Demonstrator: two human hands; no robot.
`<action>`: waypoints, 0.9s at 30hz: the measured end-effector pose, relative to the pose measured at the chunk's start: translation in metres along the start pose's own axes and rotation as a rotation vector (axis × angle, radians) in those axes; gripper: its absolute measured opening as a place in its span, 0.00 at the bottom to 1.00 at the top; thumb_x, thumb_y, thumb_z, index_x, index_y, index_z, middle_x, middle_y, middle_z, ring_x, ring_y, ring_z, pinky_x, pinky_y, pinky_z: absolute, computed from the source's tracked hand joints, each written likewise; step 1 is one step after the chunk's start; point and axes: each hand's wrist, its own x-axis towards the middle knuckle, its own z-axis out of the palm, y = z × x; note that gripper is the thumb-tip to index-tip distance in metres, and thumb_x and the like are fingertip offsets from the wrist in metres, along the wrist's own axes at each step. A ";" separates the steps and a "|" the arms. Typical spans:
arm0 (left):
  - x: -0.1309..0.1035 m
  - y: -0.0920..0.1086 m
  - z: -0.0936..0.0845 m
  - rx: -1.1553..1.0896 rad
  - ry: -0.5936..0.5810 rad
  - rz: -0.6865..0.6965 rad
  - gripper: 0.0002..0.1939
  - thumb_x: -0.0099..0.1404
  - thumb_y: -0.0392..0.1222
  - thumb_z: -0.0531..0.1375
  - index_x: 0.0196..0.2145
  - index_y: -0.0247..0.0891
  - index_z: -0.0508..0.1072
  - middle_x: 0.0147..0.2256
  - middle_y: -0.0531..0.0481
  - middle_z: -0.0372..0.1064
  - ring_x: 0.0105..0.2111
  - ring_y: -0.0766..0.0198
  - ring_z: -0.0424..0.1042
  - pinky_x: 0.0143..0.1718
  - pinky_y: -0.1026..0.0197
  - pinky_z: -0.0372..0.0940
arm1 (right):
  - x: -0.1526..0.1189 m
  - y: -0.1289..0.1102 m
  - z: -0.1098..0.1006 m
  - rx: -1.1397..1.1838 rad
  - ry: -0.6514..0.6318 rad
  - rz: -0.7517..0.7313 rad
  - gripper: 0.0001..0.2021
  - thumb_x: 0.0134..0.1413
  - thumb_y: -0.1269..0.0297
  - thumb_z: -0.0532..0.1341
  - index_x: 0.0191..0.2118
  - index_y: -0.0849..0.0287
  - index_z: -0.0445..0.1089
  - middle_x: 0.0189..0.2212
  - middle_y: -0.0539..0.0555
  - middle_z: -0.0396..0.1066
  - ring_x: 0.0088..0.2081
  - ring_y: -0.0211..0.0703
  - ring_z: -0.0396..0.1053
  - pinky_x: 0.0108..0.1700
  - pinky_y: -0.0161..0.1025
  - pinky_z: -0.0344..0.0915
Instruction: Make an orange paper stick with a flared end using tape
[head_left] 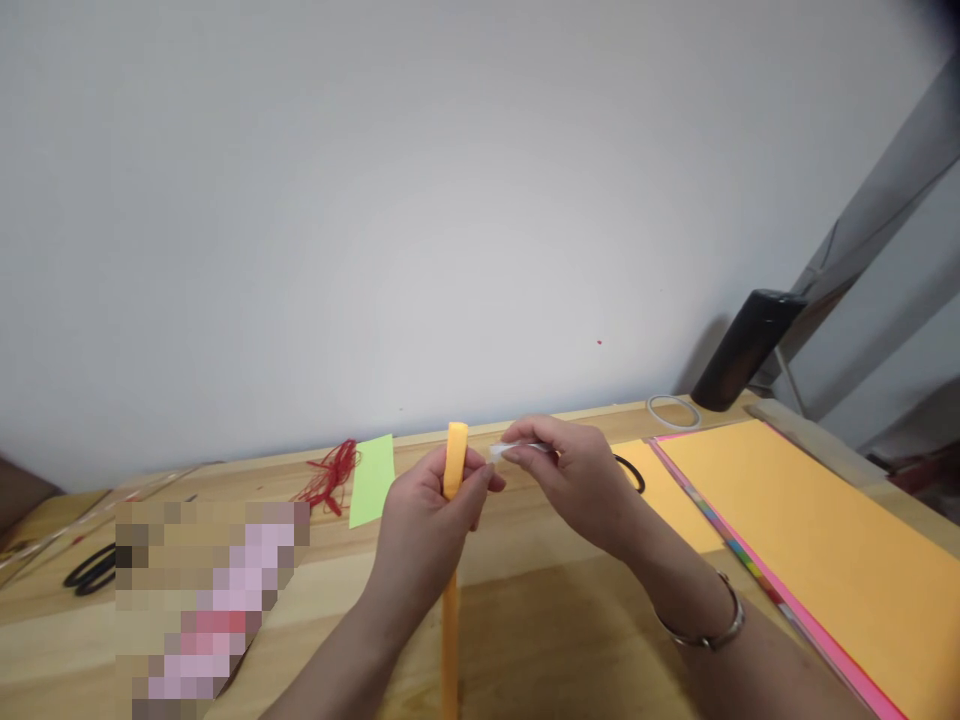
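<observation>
My left hand (pixel 442 500) is closed around a narrow orange paper strip (pixel 454 460). The strip's upper end stands above my fingers, and its long lower part hangs down past my wrist. To the right, my right hand (pixel 566 465) pinches a small whitish strip (pixel 506 452) between thumb and fingers; it looks like tape or its backing, but I cannot tell which. The whitish strip's left end is close to my left fingertips. Part of it is hidden in my right hand.
Red string (pixel 334 478) and a green paper (pixel 373 480) lie left on the wooden table. Black-handled scissors (pixel 94 570) are farther left, beside a blurred patch. Orange sheets (pixel 840 540), a white tape roll (pixel 673 412) and a black cylinder (pixel 746 350) are at right.
</observation>
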 end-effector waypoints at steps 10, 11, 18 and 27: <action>0.004 -0.004 0.001 -0.287 -0.237 -0.157 0.20 0.62 0.51 0.54 0.45 0.35 0.71 0.32 0.42 0.76 0.17 0.71 0.61 0.18 0.65 0.51 | 0.007 0.007 -0.037 -0.281 0.151 -0.134 0.09 0.58 0.70 0.53 0.30 0.57 0.68 0.28 0.51 0.69 0.31 0.39 0.64 0.38 0.38 0.56; 0.004 -0.005 0.002 -0.271 -0.264 -0.174 0.19 0.62 0.50 0.54 0.45 0.36 0.71 0.33 0.42 0.75 0.18 0.70 0.63 0.18 0.65 0.51 | 0.006 0.006 -0.039 -0.300 0.139 -0.156 0.09 0.58 0.70 0.53 0.31 0.57 0.68 0.28 0.51 0.69 0.31 0.39 0.63 0.39 0.38 0.55; 0.005 -0.004 0.005 -0.140 -0.344 -0.153 0.15 0.59 0.49 0.58 0.39 0.37 0.73 0.35 0.44 0.74 0.22 0.66 0.70 0.20 0.65 0.60 | 0.000 -0.004 -0.038 -0.542 0.082 -0.291 0.10 0.58 0.72 0.54 0.31 0.55 0.71 0.37 0.52 0.63 0.31 0.35 0.58 0.44 0.43 0.50; 0.005 -0.006 0.009 -0.032 -0.328 -0.107 0.11 0.62 0.47 0.56 0.34 0.38 0.74 0.28 0.48 0.73 0.19 0.69 0.66 0.19 0.66 0.59 | -0.003 -0.008 -0.039 -0.547 -0.065 -0.320 0.14 0.59 0.75 0.51 0.29 0.55 0.70 0.42 0.52 0.57 0.33 0.35 0.57 0.48 0.47 0.46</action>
